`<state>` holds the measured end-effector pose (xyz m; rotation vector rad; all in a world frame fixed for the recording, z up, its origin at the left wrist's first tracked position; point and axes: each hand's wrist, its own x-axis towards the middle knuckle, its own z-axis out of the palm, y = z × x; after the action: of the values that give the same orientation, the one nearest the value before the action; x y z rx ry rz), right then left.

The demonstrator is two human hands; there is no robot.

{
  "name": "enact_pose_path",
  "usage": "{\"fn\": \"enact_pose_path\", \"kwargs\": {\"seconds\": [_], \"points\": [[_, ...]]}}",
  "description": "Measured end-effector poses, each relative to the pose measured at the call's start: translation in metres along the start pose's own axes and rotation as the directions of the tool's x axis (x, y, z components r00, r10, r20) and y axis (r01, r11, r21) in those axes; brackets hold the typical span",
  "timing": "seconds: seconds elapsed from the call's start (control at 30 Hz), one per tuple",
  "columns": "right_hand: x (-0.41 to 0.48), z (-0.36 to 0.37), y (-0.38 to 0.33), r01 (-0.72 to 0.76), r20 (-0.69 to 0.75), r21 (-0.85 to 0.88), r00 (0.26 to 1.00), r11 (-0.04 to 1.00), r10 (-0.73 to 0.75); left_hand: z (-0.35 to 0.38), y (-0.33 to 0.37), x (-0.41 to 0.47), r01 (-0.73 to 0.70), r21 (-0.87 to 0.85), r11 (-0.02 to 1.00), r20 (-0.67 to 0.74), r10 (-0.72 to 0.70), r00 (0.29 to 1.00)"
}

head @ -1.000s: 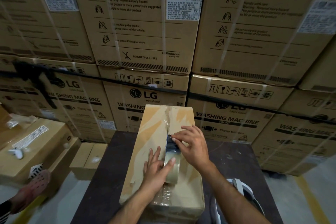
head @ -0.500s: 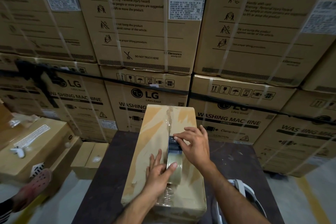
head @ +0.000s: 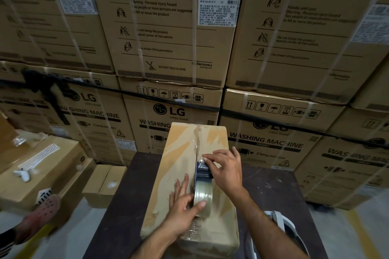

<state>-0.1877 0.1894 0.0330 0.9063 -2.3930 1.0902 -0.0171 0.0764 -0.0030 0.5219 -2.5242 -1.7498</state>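
Note:
A long brown cardboard box [head: 179,153] lies lengthwise on a dark table [head: 280,185], with clear tape along its centre seam. A tape dispenser [head: 203,187] with a dark blue head and a clear tape roll stands on the seam. My left hand [head: 183,204] rests on the box with its fingers flat and its thumb pressed against the roll. My right hand [head: 226,169] holds the dispenser's blue head from above, fingertips at its front edge. The near part of the seam is covered with tape.
A wall of strapped LG washing machine cartons [head: 174,52] stands right behind the table. More cartons [head: 44,166] and a small box [head: 103,183] sit at the left. A white device [head: 280,223] lies at the table's near right. Another person's sandalled foot [head: 40,214] shows at lower left.
The dispenser and both hands have shifted slightly forward along the seam. The view has drifted a little.

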Motion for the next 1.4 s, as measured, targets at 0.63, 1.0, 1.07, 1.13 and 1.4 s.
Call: {"fn": "enact_pose_path", "kwargs": {"seconds": [0.63,1.0,1.07,1.13,1.4], "points": [[0.001,0.002,0.002,0.09,-0.023,-0.062,0.996,0.994,-0.092,0.0,0.013,0.015,0.055,-0.01,0.998,-0.061,-0.056,0.997],[0.004,0.008,-0.002,0.039,-0.062,0.02,0.997,0.999,-0.038,-0.005,0.007,0.011,0.038,-0.049,0.998,0.02,-0.037,0.999],[0.006,0.009,-0.002,0.023,-0.058,0.032,0.998,0.999,-0.021,-0.007,0.008,0.01,0.038,-0.048,0.998,0.038,-0.036,0.999],[0.008,0.01,-0.001,0.012,-0.055,0.036,0.998,0.999,-0.01,-0.009,0.01,0.008,0.034,-0.047,0.998,0.054,-0.031,0.998],[0.005,0.014,-0.002,0.009,-0.026,0.033,1.0,0.999,-0.009,-0.012,0.005,0.005,-0.012,0.059,0.998,0.058,0.009,0.998]]}}
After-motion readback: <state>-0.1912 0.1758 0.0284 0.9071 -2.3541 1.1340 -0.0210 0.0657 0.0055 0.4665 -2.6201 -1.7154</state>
